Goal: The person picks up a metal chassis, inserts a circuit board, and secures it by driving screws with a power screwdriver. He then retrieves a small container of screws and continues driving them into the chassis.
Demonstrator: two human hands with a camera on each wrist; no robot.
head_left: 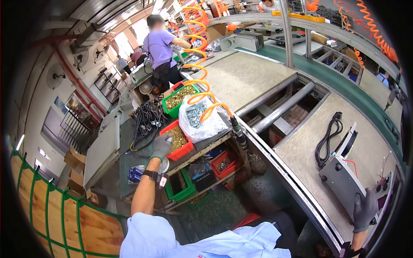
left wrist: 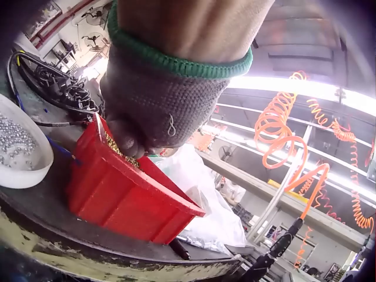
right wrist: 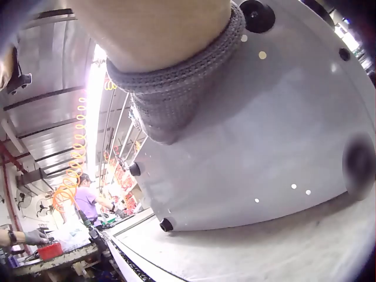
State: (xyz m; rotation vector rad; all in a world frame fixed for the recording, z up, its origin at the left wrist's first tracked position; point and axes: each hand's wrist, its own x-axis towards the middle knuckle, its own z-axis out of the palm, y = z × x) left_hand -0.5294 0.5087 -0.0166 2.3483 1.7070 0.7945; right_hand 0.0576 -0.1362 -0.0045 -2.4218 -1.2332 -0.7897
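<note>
My gloved left hand [head_left: 161, 147] reaches into a red bin [head_left: 188, 148] of small brass-coloured screws [head_left: 177, 138]. In the left wrist view the glove [left wrist: 161, 97] bends down over the red bin [left wrist: 129, 194], its fingers at the screws [left wrist: 120, 154]; the fingertips are partly hidden, and whether they hold any cannot be told. My gloved right hand [head_left: 365, 209] grips the edge of a grey metal case [head_left: 340, 182] on the right bench. In the right wrist view the right glove [right wrist: 173, 106] lies against the case's large panel [right wrist: 264, 153], its fingers mostly hidden.
Beside the red bin are a green bin [head_left: 168, 111], a plastic bag of screws [head_left: 202, 135], black cables [head_left: 146, 120] and a white dish [left wrist: 26, 170]. An orange coiled hose [head_left: 202, 81] hangs above. A black cord [head_left: 320, 150] lies near the case. A person in purple [head_left: 161, 47] stands beyond.
</note>
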